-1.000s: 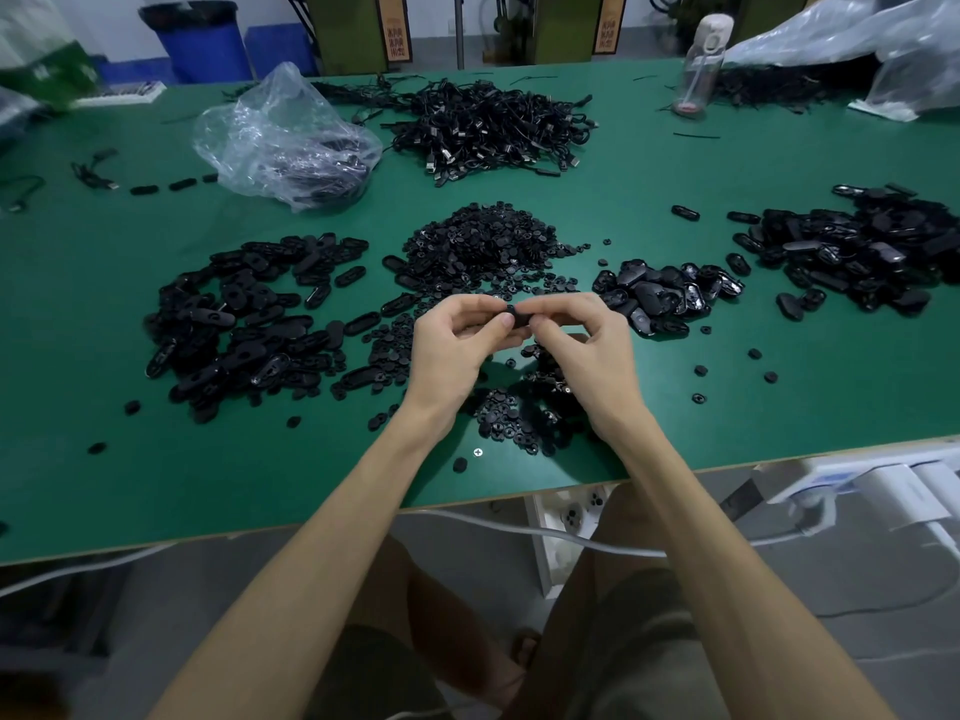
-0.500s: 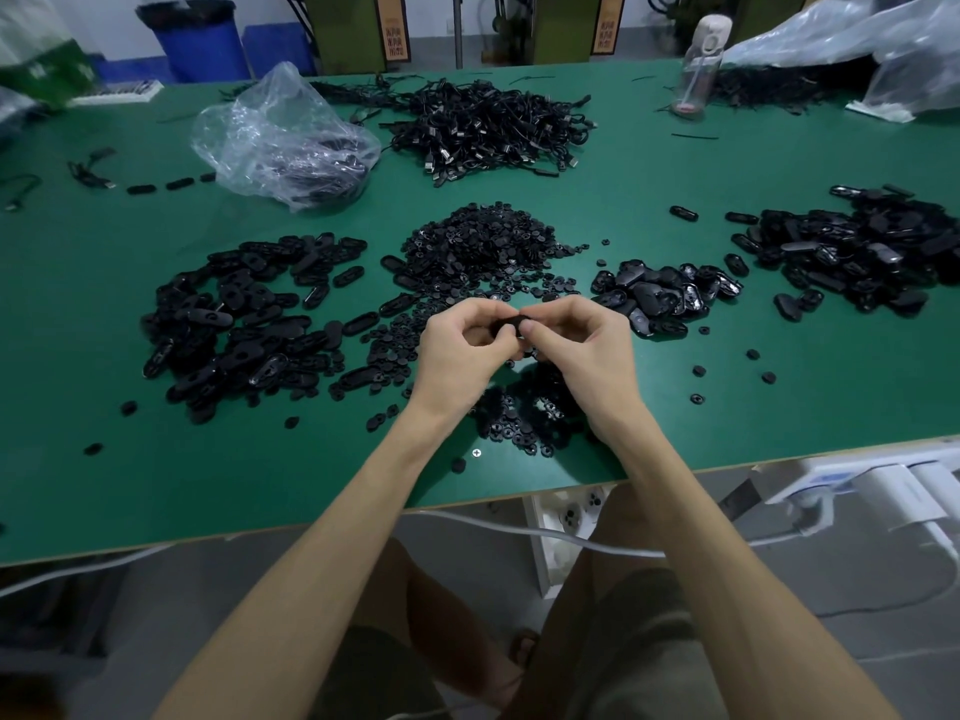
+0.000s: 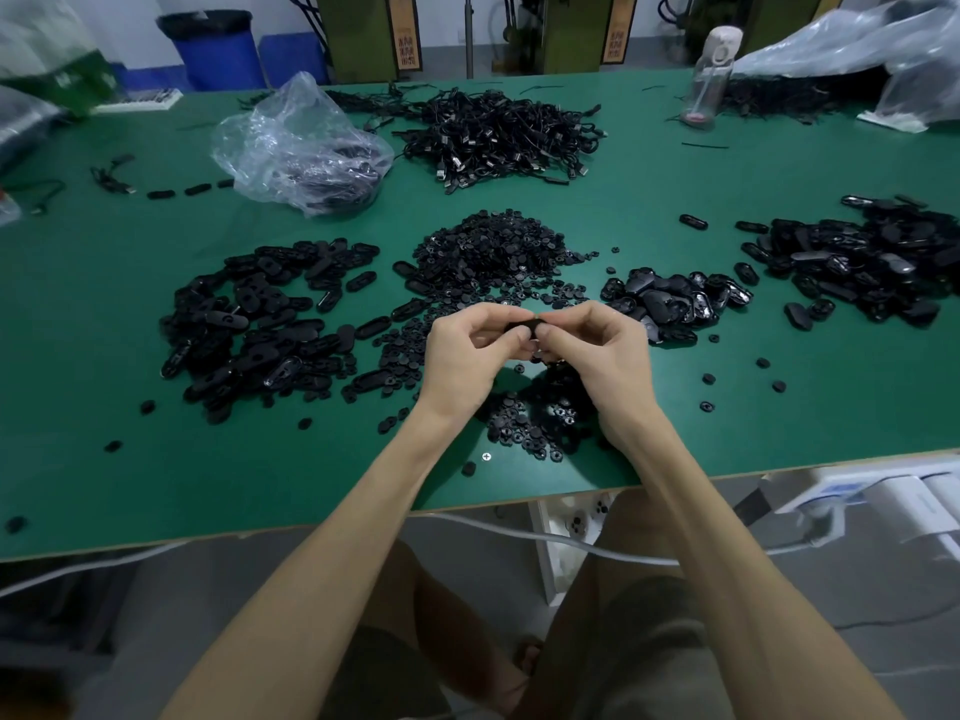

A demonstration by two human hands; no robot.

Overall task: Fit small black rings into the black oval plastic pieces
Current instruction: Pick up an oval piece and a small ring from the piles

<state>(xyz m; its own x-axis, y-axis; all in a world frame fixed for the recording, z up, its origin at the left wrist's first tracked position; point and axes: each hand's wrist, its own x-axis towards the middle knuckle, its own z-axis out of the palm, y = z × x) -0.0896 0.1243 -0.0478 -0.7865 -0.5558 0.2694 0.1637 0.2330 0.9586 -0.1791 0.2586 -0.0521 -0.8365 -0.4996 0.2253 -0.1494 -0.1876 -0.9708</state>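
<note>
Both hands (image 3: 535,350) pinch one black oval piece (image 3: 521,327) above the table (image 3: 104,459)

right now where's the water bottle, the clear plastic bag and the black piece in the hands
water bottle (image 3: 705,90): head view, on its clear body
clear plastic bag (image 3: 296,137): head view, on its crumpled top
black piece (image 3: 522,326): head view, on its visible upper edge

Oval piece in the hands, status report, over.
Left hand and right hand both pinch one oval piece above the ring pile. Ring itself hidden by fingers. Nothing in the way.
</note>
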